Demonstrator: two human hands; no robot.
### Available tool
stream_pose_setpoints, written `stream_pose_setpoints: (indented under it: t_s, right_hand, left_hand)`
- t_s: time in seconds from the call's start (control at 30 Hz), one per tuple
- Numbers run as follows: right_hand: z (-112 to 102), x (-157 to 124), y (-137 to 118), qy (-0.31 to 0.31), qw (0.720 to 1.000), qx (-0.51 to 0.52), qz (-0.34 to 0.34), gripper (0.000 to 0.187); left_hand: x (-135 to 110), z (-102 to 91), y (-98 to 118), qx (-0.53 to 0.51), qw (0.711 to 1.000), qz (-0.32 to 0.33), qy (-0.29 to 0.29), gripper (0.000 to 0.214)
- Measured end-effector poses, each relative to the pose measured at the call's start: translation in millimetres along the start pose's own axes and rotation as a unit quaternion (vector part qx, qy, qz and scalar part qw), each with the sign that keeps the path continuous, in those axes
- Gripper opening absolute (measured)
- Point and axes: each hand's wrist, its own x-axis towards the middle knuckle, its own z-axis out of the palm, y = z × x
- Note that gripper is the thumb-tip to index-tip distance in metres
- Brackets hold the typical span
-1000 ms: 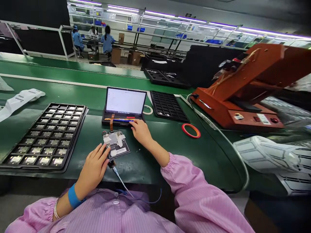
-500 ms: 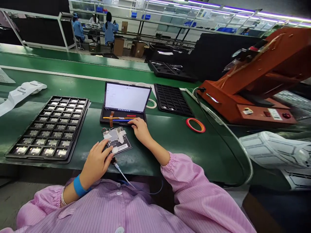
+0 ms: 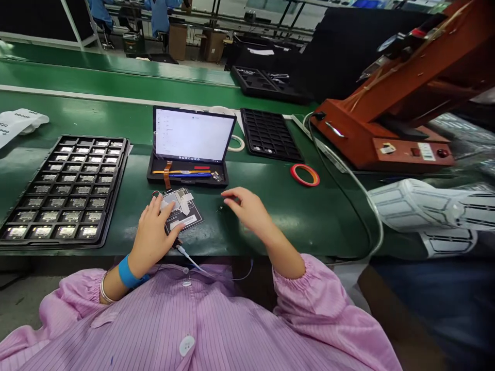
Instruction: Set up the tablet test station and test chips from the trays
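Note:
My left hand (image 3: 153,226) lies with fingers spread over the left edge of a black circuit board (image 3: 192,217) that has pale tape and a white label. A white cable (image 3: 190,259) runs from a small connector below the board toward my lap. To the right, my right hand (image 3: 249,210) hovers over the green table with thumb and forefinger nearly together; whatever they pinch, if anything, is too small to make out. Tiny bits (image 3: 221,207) show just below those fingertips. Behind the board stands a lit screen (image 3: 193,135) in a black case holding a blue pen-like tool (image 3: 189,175) and an orange flex cable (image 3: 167,174).
A black tray of small modules (image 3: 112,206) lies at left. Another black tray (image 3: 273,136), a red tape roll (image 3: 305,175) and a cream tape roll (image 3: 236,143) lie beyond the hands. An orange-red machine (image 3: 356,139) stands at right, with a loose cable (image 3: 377,226) before it.
My right hand has left the edge of the screen's case and drawn back to the right over the table. My left hand stays on the board. The camera has tilted down.

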Motion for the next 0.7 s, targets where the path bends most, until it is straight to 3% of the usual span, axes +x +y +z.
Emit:
stream_pose_setpoints:
  t_s: [0.2,0.47,0.7]
  right_hand:
    - [27.2,-36.5,8.6,0.004,0.997,-0.075,-0.029,0.025]
    - [39.9,-45.7,-3.0,0.046,0.997,-0.046,-0.04,0.01]
    - [48.7,-57.2,-10.0,0.077,0.995,-0.023,-0.059,0.01]
  left_hand:
    - [2.0,2.7,-2.4,0.032,0.998,0.025,-0.037,0.048]
    - [0.0,-3.8,-9.3,0.019,0.995,0.046,-0.086,0.049]
    - [3.3,-11.5,-17.3,-0.005,0.99,0.058,-0.129,0.05]
